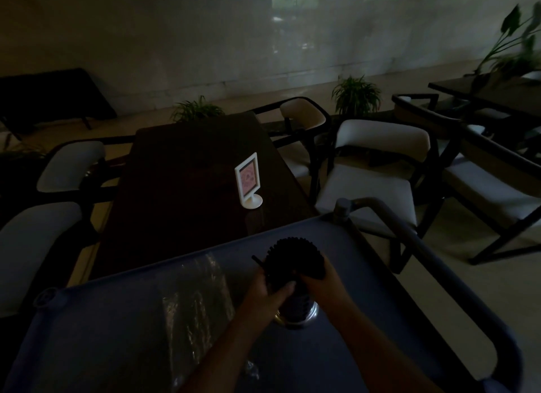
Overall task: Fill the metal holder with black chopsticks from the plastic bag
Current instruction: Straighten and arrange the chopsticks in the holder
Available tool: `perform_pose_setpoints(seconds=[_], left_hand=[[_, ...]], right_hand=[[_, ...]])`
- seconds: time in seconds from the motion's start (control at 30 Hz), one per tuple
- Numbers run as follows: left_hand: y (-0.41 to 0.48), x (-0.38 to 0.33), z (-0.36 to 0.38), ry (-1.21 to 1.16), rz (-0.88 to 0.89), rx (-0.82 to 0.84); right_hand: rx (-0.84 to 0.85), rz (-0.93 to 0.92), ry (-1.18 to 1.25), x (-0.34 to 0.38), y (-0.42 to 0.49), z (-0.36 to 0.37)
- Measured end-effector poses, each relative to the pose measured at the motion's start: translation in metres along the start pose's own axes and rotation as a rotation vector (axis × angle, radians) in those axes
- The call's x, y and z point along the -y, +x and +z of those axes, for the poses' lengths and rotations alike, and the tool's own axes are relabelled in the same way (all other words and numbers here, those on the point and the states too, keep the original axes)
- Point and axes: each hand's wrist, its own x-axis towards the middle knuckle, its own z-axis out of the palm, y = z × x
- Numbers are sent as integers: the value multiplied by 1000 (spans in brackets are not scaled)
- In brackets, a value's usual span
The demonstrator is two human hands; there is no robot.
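Note:
The scene is dim. A metal holder (301, 310) stands on the grey cart top (117, 319), packed with a thick bundle of black chopsticks (292, 252) sticking upward. My left hand (269, 287) wraps the bundle from the left, and one chopstick juts out above its fingers. My right hand (319, 278) clasps the bundle from the right. A clear plastic bag (199, 299) lies flat on the cart to the left of the holder, with dark sticks faintly visible inside it.
The cart has a raised handle bar (433, 255) on its right side. Beyond it is a dark dining table (181, 193) with a white sign stand (248, 179). White-cushioned chairs (377, 170) flank the table; potted plants stand by the wall.

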Motion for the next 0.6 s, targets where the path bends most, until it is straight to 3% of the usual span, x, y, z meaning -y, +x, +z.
perform_pose_setpoints(seconds=[0.33, 0.6], left_hand=[[16, -17, 11, 132, 91, -225], [18, -23, 16, 220, 97, -188]], right_hand=[[39, -6, -43, -6, -4, -3], [23, 21, -103, -8, 0, -3]])
